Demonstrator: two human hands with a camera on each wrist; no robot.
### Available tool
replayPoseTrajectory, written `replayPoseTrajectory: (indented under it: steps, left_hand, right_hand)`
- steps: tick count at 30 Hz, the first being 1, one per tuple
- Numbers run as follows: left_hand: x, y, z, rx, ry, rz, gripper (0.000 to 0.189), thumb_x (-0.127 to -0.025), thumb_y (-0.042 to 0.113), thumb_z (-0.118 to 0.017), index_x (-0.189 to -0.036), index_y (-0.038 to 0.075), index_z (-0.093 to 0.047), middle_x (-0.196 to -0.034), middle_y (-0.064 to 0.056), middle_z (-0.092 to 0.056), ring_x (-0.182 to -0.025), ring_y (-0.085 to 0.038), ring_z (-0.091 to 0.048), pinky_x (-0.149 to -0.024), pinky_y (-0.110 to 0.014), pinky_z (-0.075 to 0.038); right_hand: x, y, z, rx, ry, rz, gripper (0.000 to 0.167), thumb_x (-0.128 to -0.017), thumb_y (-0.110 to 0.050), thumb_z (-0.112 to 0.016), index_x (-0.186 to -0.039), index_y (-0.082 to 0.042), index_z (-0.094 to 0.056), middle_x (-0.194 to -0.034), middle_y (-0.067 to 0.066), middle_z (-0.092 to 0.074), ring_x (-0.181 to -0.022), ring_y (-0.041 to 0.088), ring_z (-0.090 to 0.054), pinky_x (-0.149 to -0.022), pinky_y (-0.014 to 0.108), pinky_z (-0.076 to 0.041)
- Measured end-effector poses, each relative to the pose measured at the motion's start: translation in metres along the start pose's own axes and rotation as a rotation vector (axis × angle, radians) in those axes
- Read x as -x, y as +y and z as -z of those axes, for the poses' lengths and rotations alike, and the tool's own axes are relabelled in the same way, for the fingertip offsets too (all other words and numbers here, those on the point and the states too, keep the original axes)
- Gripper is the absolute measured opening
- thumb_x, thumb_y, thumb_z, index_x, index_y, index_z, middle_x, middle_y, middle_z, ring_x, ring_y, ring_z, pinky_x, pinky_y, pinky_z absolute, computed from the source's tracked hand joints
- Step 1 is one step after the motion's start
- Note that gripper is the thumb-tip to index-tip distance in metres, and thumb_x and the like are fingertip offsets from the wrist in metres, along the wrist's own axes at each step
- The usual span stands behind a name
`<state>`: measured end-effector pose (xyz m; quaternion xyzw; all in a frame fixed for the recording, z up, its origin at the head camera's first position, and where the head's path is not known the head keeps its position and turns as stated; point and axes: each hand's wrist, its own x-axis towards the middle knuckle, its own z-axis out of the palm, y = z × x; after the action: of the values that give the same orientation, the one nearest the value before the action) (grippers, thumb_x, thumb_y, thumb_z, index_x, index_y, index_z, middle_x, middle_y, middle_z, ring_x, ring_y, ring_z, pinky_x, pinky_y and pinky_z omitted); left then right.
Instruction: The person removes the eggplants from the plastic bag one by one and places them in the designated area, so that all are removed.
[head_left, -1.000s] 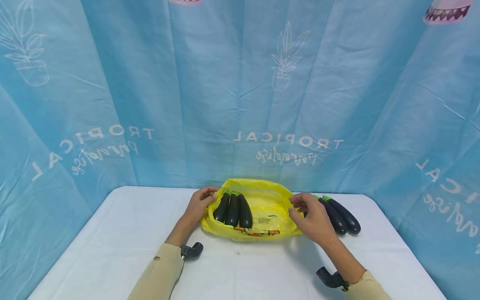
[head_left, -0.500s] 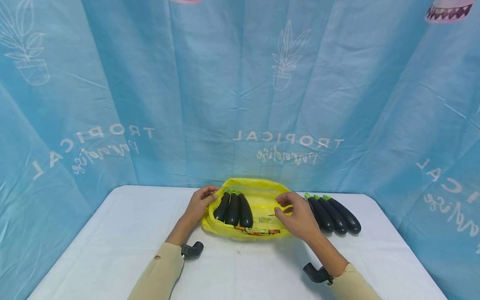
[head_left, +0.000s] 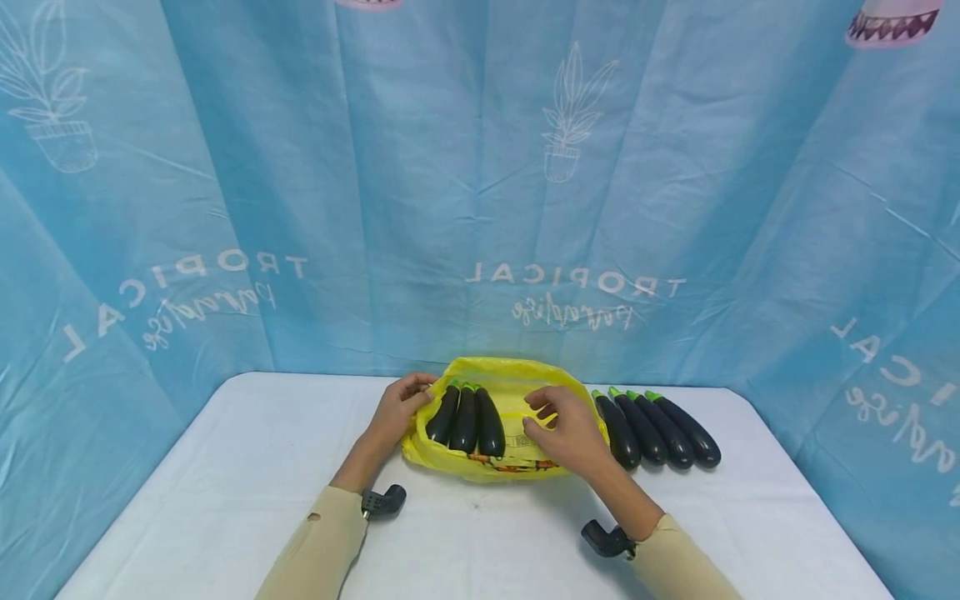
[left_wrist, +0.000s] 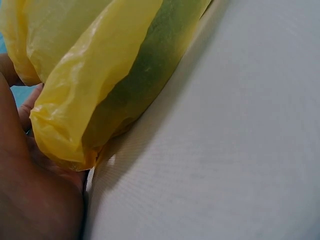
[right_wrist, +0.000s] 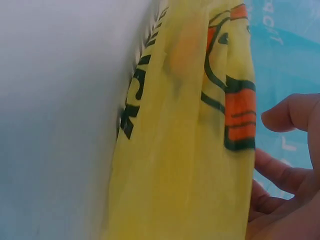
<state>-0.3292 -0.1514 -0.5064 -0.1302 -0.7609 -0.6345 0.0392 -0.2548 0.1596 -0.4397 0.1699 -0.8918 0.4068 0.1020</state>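
A yellow plastic bag (head_left: 517,371) lies on the table with its mouth spread wide. Inside its left half, three dark eggplants (head_left: 466,421) rest side by side. My left hand (head_left: 393,412) holds the bag's left edge between thumb and fingers; in the left wrist view, the yellow film (left_wrist: 85,75) meets that hand (left_wrist: 40,195) and an eggplant shows through it. Over the right half of the opening hovers my right hand (head_left: 570,429), fingers loosely bent and holding nothing. The right wrist view has its thumb and fingers (right_wrist: 280,170) apart, beside the bag's printed side (right_wrist: 175,165).
Several more eggplants (head_left: 663,429) lie in a slanted row just right of the bag, green stems toward the back. A white cloth covers the table (head_left: 480,550). Blue printed curtain (head_left: 480,208) hangs behind and around it.
My right hand has moved left from the bag's right rim to over its opening, uncovering more of the eggplants on the right. The left hand and bag have stayed in place.
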Motion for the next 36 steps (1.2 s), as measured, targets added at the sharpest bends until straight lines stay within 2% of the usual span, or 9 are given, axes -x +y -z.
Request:
replayPoseTrajectory:
  steps: [11,20,27,36]
  left_hand:
    - [0.0,0.002,-0.001,0.004,-0.005,0.017,0.03,-0.103,0.006,-0.057,-0.13,-0.001,-0.067,-0.112,-0.019,-0.065,-0.096,-0.023,-0.061,-0.081,-0.024,-0.053]
    - [0.0,0.0,0.001,-0.003,-0.005,0.013,0.029,-0.103,0.01,-0.059,-0.129,0.003,-0.068,-0.111,-0.016,-0.066,-0.096,-0.023,-0.062,-0.082,-0.025,-0.054]
    - [-0.001,-0.001,0.002,-0.008,-0.008,0.014,0.029,-0.102,0.009,-0.059,-0.128,0.006,-0.07,-0.11,-0.013,-0.067,-0.097,-0.024,-0.062,-0.082,-0.026,-0.055]
    - [0.0,0.001,0.001,-0.025,-0.006,0.004,0.03,-0.102,0.008,-0.059,-0.13,0.003,-0.068,-0.11,-0.014,-0.066,-0.096,-0.021,-0.062,-0.082,-0.025,-0.054]
  right_hand:
    - [-0.007,-0.004,-0.016,0.011,-0.027,-0.037,0.028,-0.093,-0.016,-0.077,-0.12,-0.009,-0.072,-0.115,0.012,-0.069,-0.097,0.022,-0.068,-0.089,0.045,-0.06]
    - [-0.013,-0.011,-0.026,0.043,-0.089,-0.146,0.036,-0.094,-0.021,-0.076,-0.126,-0.006,-0.071,-0.121,0.012,-0.069,-0.1,0.026,-0.068,-0.085,0.042,-0.06]
    - [-0.021,-0.014,-0.036,0.033,-0.135,-0.181,0.046,-0.093,-0.023,-0.078,-0.133,-0.002,-0.067,-0.125,0.016,-0.07,-0.099,0.026,-0.068,-0.086,0.044,-0.061]
    - [-0.025,-0.013,-0.048,0.046,-0.187,-0.223,0.054,-0.095,-0.031,-0.078,-0.14,-0.004,-0.064,-0.125,0.015,-0.069,-0.109,0.03,-0.069,-0.088,0.046,-0.06]
